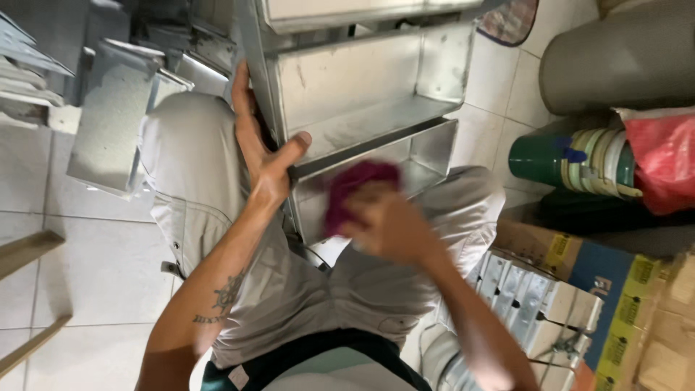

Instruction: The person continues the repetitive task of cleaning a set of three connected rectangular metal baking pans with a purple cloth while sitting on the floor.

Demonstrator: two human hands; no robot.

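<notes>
Metal rack [362, 94]: shiny sheet-steel unit with open box-shaped compartments, lying across the person's lap over grey trousers [195, 181]; taken as landmark.

Left hand [262, 148]: clamped on the rack's near-left edge, thumb hooked over the lip of a compartment, fingers stretched up along the side wall.

Right hand [387, 224]: blurred, closed around a magenta cloth [355, 190], pressed against the front of the rack's lowest compartment. The two hands are apart.

Right of the rack: stack of green and pale plastic buckets [572, 163] on its side, red plastic bag [666, 159], grey cylinder [615, 65] above them.

Below-right of the rack: cardboard box [579, 264] and a row of small metal parts [528, 297].

Left of the rack: further metal pieces [108, 130] on the white tiled floor [94, 268].
</notes>
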